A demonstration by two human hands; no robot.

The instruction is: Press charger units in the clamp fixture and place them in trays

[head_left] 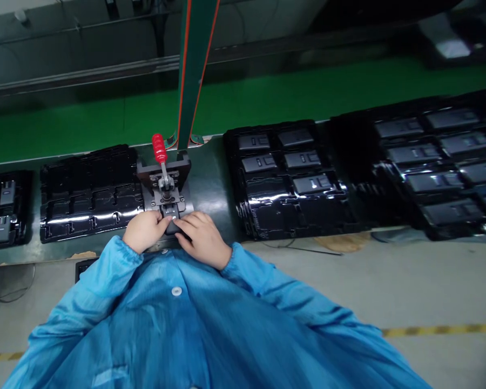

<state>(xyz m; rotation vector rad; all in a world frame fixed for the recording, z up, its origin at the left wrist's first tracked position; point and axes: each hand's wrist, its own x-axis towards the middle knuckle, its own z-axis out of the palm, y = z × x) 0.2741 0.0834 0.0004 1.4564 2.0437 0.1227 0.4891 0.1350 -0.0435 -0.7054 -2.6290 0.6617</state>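
Grey concrete floor (389, 281) with a dashed yellow line lies nearest, under the person's blue smock (166, 324), whose sleeves lead up to the edge of the dark worktop (208, 183). Both hands meet there on one small dark part (170, 224): the left hand (146, 229) has its grip pinched onto the part's left side, and the right hand (202, 237) has its fingers curled over the right side, so each grip is closed on it. The part sits at the front of a metal clamp fixture (164, 186), just below the clamp's linkage. The red handle (159, 147) stands up and tilts away, which suggests the clamp is not yet pressed down on the part. Just left of the fixture, a glossy black tray (89, 189) shows only bare pockets, and the further tray (4, 208) at the left edge holds a few grey pieces. To the right, a black tray (287, 178) carries about five pieces in its far rows while its near rows are unfilled, so that batch looks roughly half through. Well to the right, another tray (437, 162) looks full. Beyond the worktop runs a green belt (267, 102), crossed by a green post (194, 65).
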